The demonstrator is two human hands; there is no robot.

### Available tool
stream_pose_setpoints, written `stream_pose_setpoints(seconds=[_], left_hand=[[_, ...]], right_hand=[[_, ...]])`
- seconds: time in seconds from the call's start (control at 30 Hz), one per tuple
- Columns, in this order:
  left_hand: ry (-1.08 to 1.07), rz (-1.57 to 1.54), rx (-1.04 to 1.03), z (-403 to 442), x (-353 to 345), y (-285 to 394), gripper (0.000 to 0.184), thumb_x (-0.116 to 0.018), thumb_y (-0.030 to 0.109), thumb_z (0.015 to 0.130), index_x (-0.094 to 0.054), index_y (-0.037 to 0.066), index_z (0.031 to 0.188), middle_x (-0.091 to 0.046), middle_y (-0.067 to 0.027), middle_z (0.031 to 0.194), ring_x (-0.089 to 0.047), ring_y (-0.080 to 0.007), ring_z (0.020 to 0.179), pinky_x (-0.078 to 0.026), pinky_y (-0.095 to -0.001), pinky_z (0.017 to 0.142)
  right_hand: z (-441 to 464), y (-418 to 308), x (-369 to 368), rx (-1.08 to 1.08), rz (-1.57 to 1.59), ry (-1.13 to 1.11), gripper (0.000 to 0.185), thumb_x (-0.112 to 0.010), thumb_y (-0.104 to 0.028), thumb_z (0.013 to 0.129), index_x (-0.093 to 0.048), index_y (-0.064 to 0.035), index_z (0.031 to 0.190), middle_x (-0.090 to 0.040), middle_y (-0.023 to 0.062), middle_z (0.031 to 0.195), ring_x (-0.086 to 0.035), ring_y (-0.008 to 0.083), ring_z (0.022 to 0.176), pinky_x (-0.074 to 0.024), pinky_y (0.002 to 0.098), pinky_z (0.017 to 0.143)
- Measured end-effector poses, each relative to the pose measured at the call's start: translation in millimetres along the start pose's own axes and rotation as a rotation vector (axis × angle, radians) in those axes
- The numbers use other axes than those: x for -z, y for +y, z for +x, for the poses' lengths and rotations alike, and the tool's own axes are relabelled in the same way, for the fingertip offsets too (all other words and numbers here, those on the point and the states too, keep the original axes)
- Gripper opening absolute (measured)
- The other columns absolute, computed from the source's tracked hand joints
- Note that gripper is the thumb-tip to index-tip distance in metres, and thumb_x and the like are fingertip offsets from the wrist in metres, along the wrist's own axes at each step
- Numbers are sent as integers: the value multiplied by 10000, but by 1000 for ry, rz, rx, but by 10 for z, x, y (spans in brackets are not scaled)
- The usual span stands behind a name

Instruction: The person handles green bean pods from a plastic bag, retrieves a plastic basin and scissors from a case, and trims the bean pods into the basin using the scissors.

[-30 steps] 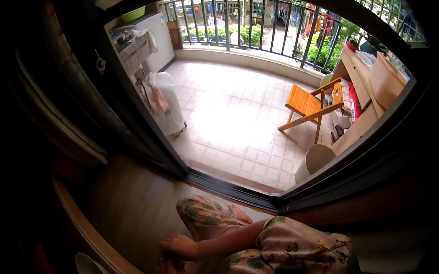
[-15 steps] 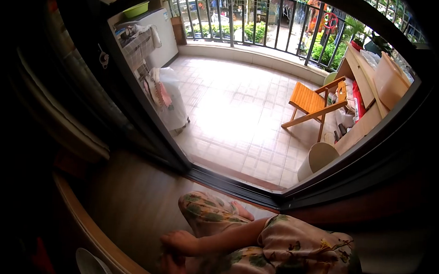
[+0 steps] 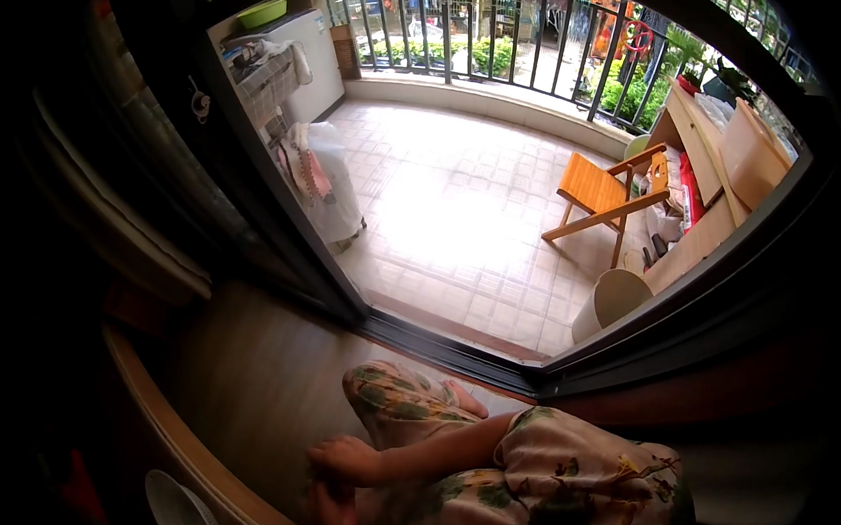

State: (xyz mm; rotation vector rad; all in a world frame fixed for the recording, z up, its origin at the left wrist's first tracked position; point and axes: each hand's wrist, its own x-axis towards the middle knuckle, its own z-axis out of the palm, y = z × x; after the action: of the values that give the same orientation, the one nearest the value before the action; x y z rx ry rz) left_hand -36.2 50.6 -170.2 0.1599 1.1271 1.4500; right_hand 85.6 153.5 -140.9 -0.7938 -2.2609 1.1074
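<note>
At the lower centre, my right hand (image 3: 344, 460) is closed, its fingers curled downward; whatever it holds, if anything, is hidden in shadow. Just below it and close against it is my left hand (image 3: 335, 510), dark and partly covered, its fingers not clear. My right forearm comes in from the right, out of a floral sleeve, across floral clothing (image 3: 580, 481). A bent knee in the same cloth (image 3: 387, 392) and a bare foot (image 3: 468, 399) show beyond the forearm.
A black door frame (image 3: 454, 347) borders a tiled balcony. On it are a wooden folding chair (image 3: 593, 184), a bin (image 3: 611, 304), a covered rack (image 3: 326, 179), a shelf unit (image 3: 694, 134) and a railing. A curved wooden edge (image 3: 164, 430) and a white round object (image 3: 175, 505) are at lower left.
The view has shifted slightly, so the balcony items appear a little higher and further right. My hands stay together in nearly the same place.
</note>
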Motion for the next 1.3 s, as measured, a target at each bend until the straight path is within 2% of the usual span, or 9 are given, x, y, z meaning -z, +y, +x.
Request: stream_pose_setpoints(seconds=[0.17,0.37,0.6,0.7,0.8,0.9,1.0,1.1,1.3], left_hand=[[-102,94,18,110,284,-2,365,-456,242,916,-468,91,1248,-561,-61,1106,-559,-176,914,-479,-317,769],[-43,76,-37,-36,23,38,390,-443,235,921,-442,75,1276,-533,-71,1163,-540,-197,1001,-463,-342,838],[-66,68,-35,-24,19,37,409,-435,250,927,-427,74,1296,-497,-80,1236,-507,-206,1093,-431,-345,908],[-25,107,-31,-47,-74,61,407,-443,254,924,-439,76,1289,-508,-76,1221,-516,-197,1064,-439,-340,888],[81,42,-36,-40,-136,40,287,-523,174,853,-554,70,1119,-575,-84,1046,-565,-208,935,-489,-332,784],[11,61,-6,83,206,-56,315,-503,192,865,-545,63,1150,-577,-91,1045,-560,-215,949,-487,-336,798],[-62,-235,100,193,367,-115,341,-493,205,872,-543,59,1176,-580,-96,1011,-569,-203,911,-501,-324,755],[237,-129,115,91,-91,10,253,-466,235,907,-565,109,1103,-552,-14,805,-506,-132,682,-430,-266,612],[105,22,31,79,4,14,251,-446,219,921,-564,120,1119,-537,-3,789,-475,-102,637,-406,-233,547]], right_hand=[[22,-55,74,-162,130,-109,139,-561,-166,807,-515,-56,878,-594,163,843,-583,351,845,-461,417,717],[-17,-32,4,63,42,15,156,-592,-136,762,-510,-56,868,-579,154,837,-575,348,826,-462,413,712],[-8,-60,-16,44,40,59,176,-606,-141,746,-504,-56,862,-576,155,834,-572,356,823,-462,416,713],[8,-54,23,-13,68,38,168,-594,-160,764,-506,-60,866,-581,158,827,-576,357,806,-462,421,705],[38,-31,20,-98,105,24,163,-582,-181,780,-509,-64,868,-585,165,821,-578,359,786,-460,424,691],[36,-51,29,-84,113,46,160,-575,-182,783,-515,-66,875,-585,170,817,-576,362,774,-458,426,676],[26,60,-54,-9,53,32,152,-571,-168,782,-518,-67,883,-583,169,810,-573,367,770,-455,433,664],[9,93,-112,36,46,82,145,-574,-157,777,-517,-71,880,-579,165,774,-568,374,753,-452,446,650],[36,-73,97,-149,157,64,150,-545,-195,805,-533,-57,863,-594,207,774,-574,403,755,-452,462,655]])
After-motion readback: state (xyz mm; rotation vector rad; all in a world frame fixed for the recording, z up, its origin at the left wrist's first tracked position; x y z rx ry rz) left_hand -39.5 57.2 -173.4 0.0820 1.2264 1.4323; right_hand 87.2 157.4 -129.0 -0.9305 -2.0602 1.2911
